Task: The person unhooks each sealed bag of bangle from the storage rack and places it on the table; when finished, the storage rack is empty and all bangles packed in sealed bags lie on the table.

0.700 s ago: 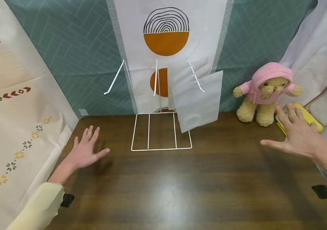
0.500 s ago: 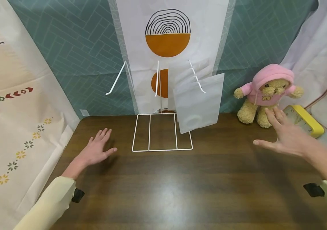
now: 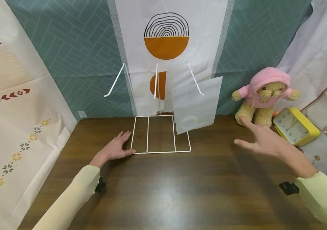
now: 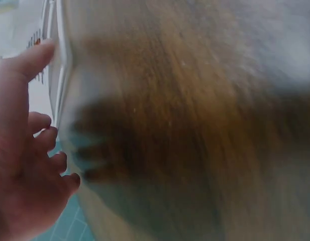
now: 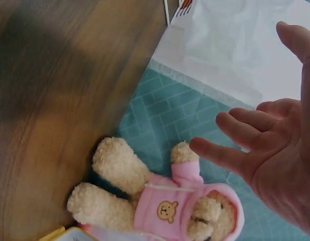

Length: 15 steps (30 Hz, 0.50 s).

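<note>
A white wire rack (image 3: 163,152) with three slanting prongs stands at the back of the brown table. Several translucent white plastic bags (image 3: 196,107) hang from its right prong. My left hand (image 3: 116,148), fingers extended, is at the left side of the rack's base; the thumb lies at the front left corner. Whether it touches the wire, I cannot tell. In the left wrist view the thumb overlaps the rack's white wire (image 4: 64,50). My right hand (image 3: 262,139) hovers right of the bags, thumb and forefinger spread, holding nothing. Its palm shows in the right wrist view.
A teddy bear (image 3: 262,98) in a pink hoodie sits at the back right. Beside it leans a yellow clock (image 3: 291,126). A green patterned cloth (image 3: 94,64) hangs behind the table, and a pale embroidered cloth (image 3: 37,159) borders its left side.
My left hand has moved right, from the table's left side to the rack's base. The right hand has moved left, away from the clock, which now shows fully. Rack and bags stay put.
</note>
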{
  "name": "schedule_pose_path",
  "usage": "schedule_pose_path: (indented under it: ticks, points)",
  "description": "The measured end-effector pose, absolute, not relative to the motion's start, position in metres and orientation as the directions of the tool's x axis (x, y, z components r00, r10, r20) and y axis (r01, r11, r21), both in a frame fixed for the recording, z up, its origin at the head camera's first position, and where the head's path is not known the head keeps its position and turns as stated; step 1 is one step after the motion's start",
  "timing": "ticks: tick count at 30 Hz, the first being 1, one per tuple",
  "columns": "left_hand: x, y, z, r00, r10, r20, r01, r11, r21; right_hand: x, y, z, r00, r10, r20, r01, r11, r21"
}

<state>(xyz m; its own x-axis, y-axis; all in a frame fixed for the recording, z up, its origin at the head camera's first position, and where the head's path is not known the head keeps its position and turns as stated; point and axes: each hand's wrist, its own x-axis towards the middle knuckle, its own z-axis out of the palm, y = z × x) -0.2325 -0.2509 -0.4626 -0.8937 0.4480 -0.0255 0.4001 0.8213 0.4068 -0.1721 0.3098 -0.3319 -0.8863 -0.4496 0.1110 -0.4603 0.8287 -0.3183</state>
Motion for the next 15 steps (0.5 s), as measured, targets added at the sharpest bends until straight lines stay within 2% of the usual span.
schedule_pose_path:
  ticks: [15]
  points:
    - [-0.2365, -0.2411, -0.4731, -0.898, 0.436, -0.056, 0.390, 0.849, 0.357, -0.1725, 0.3035, -0.3380, -0.865, -0.481, 0.144, -0.499, 0.788, -0.361]
